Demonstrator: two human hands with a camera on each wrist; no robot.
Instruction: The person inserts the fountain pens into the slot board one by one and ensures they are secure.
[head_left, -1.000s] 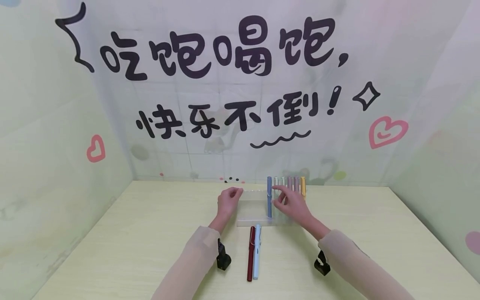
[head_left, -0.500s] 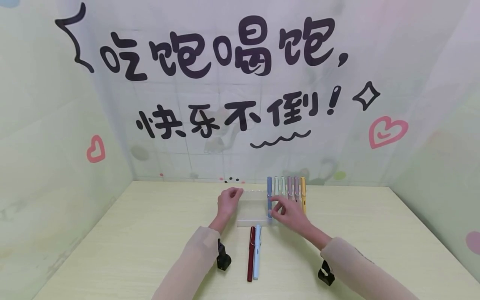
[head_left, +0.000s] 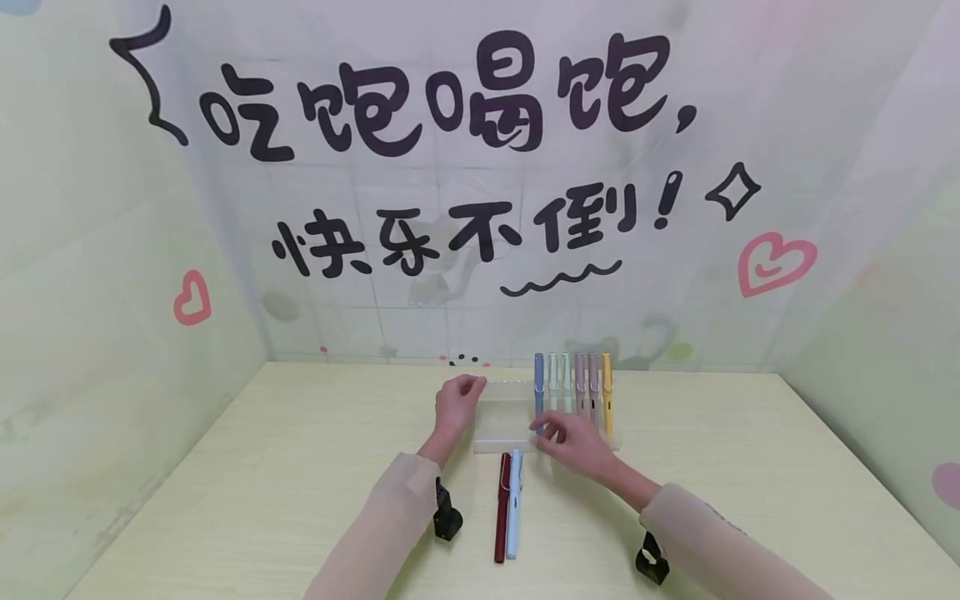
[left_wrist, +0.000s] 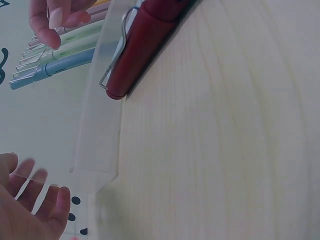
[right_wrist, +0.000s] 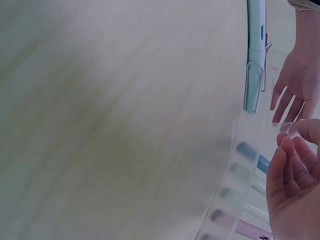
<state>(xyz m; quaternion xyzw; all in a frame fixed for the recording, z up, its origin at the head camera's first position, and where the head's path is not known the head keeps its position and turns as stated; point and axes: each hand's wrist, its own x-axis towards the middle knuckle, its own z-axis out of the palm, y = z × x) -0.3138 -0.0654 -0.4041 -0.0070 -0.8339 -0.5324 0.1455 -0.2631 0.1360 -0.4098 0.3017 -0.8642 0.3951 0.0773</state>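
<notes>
A clear pen rack [head_left: 504,445] stands on the table with several capped pens upright in its right part: a blue pen [head_left: 538,373], then pale green, purple and a yellow pen [head_left: 607,379]. At the rack's upper left corner my left hand [head_left: 455,410] pinches the clear panel between thumb and fingers, seen through it in the left wrist view. My right hand [head_left: 581,443], fingers loosely bent and holding nothing, hovers at the front ledge by the blue pen's lower end, hiding the lower ends of the neighbouring pens. A dark red pen [head_left: 502,510] and a light blue pen [head_left: 514,510] lie side by side before the rack.
The pale wood table [head_left: 315,483] runs back to a printed cloth backdrop [head_left: 420,325] close behind the rack. Cloth walls rise at left and right. Black wrist mounts [head_left: 447,523] hang under both forearms.
My right hand has slid down along the blue pen from its upper part to the rack's front ledge, uncovering the pens to the right. The left hand stays put.
</notes>
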